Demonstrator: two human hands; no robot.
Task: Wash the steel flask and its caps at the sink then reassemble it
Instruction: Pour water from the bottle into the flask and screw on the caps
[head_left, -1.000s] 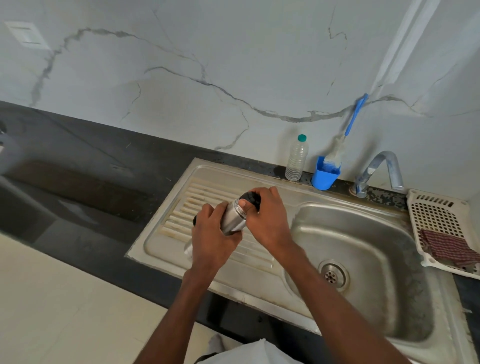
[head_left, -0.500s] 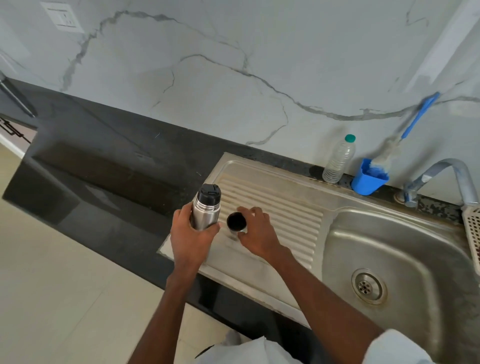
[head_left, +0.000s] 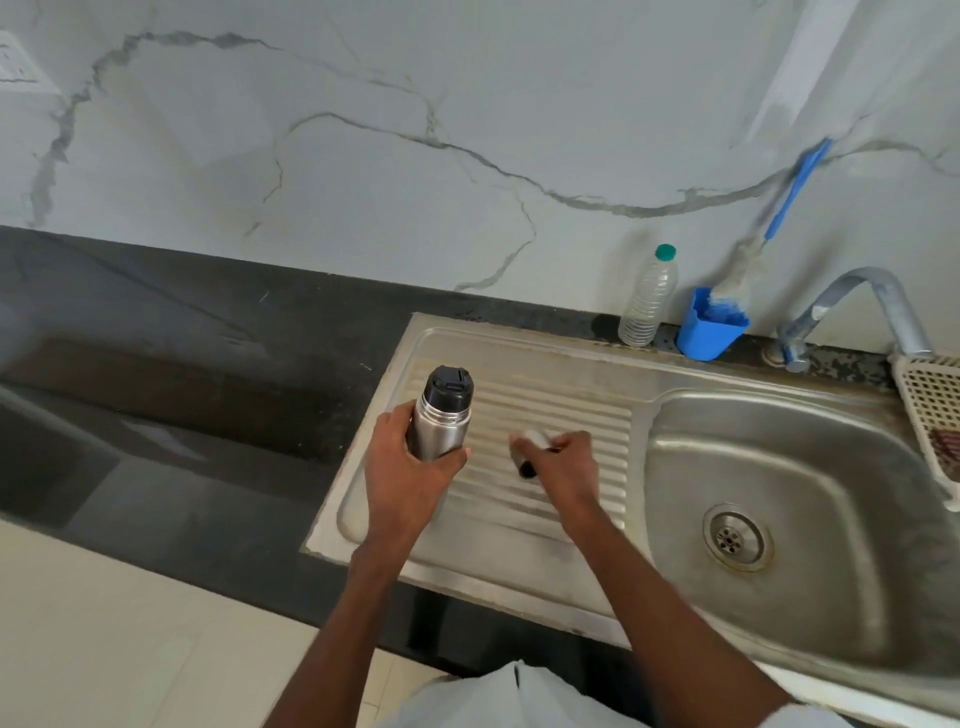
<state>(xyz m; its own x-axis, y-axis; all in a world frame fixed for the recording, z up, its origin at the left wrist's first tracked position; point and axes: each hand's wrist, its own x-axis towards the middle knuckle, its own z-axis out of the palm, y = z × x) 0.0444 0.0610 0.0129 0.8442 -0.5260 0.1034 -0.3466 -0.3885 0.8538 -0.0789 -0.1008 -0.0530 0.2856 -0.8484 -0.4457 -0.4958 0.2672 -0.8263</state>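
Observation:
My left hand (head_left: 410, 467) grips the steel flask (head_left: 440, 421) upright over the left end of the ribbed drainboard (head_left: 561, 415). A black inner cap (head_left: 449, 387) sits on the flask's mouth. My right hand (head_left: 563, 462) holds the steel outer cap (head_left: 531, 451) just above the drainboard, to the right of the flask. The cap is blurred and tilted, its dark inside facing toward me. My fingers cover much of it.
The sink basin (head_left: 810, 467) with its drain (head_left: 735, 538) lies to the right, a tap (head_left: 862, 306) behind it. A clear plastic bottle (head_left: 647, 299) and a blue cup with a brush (head_left: 714, 325) stand at the wall. A white basket (head_left: 930, 410) sits far right. Black countertop (head_left: 182, 364) extends left.
The outer cap has come off the flask in my right hand and moved right over the drainboard. My left hand has stood the flask upright at the drainboard's left end.

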